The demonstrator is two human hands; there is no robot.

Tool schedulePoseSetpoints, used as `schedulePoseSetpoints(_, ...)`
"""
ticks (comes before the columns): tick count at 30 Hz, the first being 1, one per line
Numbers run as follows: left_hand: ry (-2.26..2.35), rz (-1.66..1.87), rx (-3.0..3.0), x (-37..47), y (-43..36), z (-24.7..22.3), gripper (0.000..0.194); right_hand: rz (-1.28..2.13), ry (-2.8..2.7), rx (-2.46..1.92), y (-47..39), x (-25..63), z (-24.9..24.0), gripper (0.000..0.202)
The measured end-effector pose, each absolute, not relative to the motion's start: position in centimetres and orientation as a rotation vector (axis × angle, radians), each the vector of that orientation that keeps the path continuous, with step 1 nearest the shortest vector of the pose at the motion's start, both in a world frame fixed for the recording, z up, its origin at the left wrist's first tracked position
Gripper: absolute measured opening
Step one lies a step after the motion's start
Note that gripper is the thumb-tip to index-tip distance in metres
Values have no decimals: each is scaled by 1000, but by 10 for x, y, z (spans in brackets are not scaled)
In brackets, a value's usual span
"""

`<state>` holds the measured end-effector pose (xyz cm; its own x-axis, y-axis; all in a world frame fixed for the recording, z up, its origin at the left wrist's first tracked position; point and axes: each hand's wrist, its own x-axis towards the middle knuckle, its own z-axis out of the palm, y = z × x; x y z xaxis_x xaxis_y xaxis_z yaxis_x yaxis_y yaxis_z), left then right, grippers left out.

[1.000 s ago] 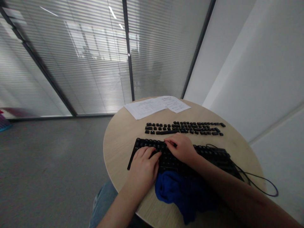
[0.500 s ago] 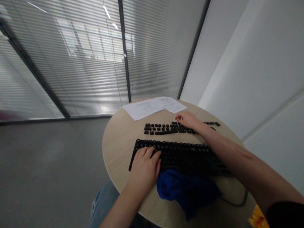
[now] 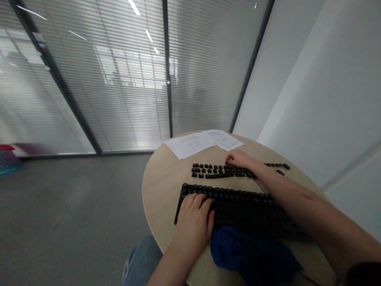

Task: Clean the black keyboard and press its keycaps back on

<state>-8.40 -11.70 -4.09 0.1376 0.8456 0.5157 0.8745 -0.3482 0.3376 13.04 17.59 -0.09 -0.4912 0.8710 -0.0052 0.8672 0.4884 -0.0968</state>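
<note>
My left hand (image 3: 193, 220) lies over the left end of a black keyboard (image 3: 238, 206), fingers laid out on it, with no object seen in its grasp. Beyond the keyboard, loose black keycaps (image 3: 220, 174) are set out in rows, one of them a long bar. My right hand (image 3: 238, 159) reaches over the back of these rows, fingertips pinched at a small dark keycap (image 3: 227, 163). Its forearm covers the keyboard's right end and part of the rows. A crumpled blue cloth (image 3: 250, 254) lies against the keyboard's near edge.
Printed paper sheets (image 3: 190, 146) lie at the far side of the round wooden table (image 3: 157, 190). A cable (image 3: 308, 279) comes out by the cloth. Glass partitions with blinds and a white wall stand behind. A basket (image 3: 8, 161) sits on the floor at far left.
The whole view has shifted, so the table sits lower and farther right. My right hand stays over the back keycap rows, fingertips now lower against them. My left hand remains on the keyboard.
</note>
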Motion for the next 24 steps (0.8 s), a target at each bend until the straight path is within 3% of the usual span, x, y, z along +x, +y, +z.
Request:
schedulePoseSetpoints(13, -1874, -1157, -2253, -90, -115, -43, 21, 130, -2526, -1536, 168, 115, 9, 17)
schedulePoseSetpoints(19, -1896, -1112, -2219, -92, -115, -39, 22, 336, -2367, -1291, 76, 121, 23, 23)
schedulePoseSetpoints(24, -1897, -1070, -2221, -91, -115, -39, 23, 451, -2427, -1072, 1, 126, 2, 14)
